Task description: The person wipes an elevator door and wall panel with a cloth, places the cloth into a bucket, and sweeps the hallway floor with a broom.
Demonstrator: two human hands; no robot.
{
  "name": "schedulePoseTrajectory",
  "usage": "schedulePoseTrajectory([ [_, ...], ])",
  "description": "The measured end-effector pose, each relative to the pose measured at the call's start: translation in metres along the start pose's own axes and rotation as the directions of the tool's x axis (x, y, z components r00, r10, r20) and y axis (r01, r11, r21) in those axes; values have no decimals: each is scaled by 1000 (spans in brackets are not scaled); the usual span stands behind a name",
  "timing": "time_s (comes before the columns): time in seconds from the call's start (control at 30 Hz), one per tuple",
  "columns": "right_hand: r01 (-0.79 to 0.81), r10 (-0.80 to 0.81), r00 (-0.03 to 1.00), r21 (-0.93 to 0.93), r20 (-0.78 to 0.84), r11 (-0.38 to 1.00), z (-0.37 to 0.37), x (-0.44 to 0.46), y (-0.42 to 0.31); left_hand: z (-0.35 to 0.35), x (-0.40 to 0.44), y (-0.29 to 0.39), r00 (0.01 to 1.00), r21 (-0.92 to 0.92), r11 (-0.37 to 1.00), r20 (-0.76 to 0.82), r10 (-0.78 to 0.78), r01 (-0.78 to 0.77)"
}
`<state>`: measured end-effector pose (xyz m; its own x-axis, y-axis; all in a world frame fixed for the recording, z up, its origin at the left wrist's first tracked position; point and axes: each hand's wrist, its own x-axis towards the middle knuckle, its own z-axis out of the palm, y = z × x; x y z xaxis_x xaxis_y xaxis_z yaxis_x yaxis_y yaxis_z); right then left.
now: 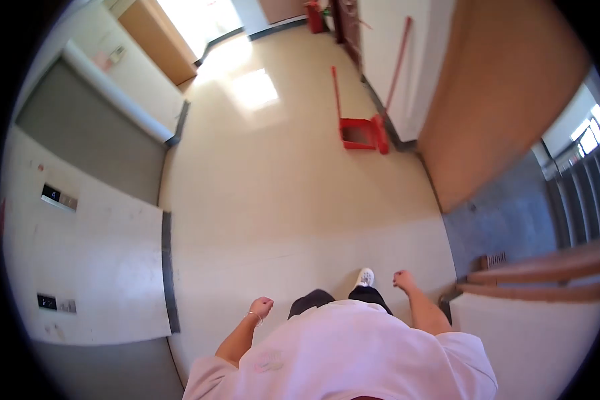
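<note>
My left hand (262, 307) hangs beside my body with its fingers curled into a loose fist and nothing showing in it. A thin bracelet (256, 317) circles that wrist. On the other side, my right hand (403, 280) is held out from my hip, its fingers also curled in and no object visible. Neither hand touches anything. Between them one white shoe (365, 277) steps forward on the pale floor (280, 193). Farther ahead on the right stands a red long-handled dustpan (359, 145), with a red broom (382, 135) propped against the wall beside it.
Grey lift doors (93, 127) and a wall with a lift display (59, 197) line the left. A brown door (507, 87) stands at the right, near a stair railing (583, 193). A red bin (315, 17) is at the far end.
</note>
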<state>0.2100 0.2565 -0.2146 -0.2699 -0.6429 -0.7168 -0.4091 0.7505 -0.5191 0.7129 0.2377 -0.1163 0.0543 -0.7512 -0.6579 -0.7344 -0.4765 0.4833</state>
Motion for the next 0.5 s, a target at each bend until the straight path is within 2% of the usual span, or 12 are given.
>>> schedulePoseTrajectory([
  [0.03,75,-75,997,28,-10,997,-14,23,-21,4,-4,0,997,-143,988,-49,-58,51],
  [0.07,113,-112,993,16,-28,994,-34,36,-52,7,-8,0,993,-170,982,-69,-93,80],
  [0.13,168,-169,985,-25,-26,985,-65,46,-99,19,-12,3,962,-337,909,-31,-273,247],
  [0.17,168,-162,985,99,-67,981,-77,54,-121,24,-11,8,958,-367,896,-41,-285,250],
  [0.2,168,-147,983,224,-107,960,-86,64,-140,31,-13,11,967,-206,948,-25,-254,244],
  [0.23,183,-166,981,200,-98,963,-92,74,-154,38,-11,14,974,-40,973,0,-228,227],
  [0.3,162,-157,987,264,-42,951,-96,87,-163,52,5,20,963,-41,963,38,-265,267],
  [0.37,152,-154,988,85,18,985,-93,109,-151,50,21,45,933,0,943,146,-330,333],
  [0.43,92,-79,993,-159,89,983,-96,117,-141,52,71,53,945,41,958,158,-286,283],
  [0.5,-2,13,997,-132,78,991,-105,103,-148,45,124,65,945,103,964,196,-261,245],
])
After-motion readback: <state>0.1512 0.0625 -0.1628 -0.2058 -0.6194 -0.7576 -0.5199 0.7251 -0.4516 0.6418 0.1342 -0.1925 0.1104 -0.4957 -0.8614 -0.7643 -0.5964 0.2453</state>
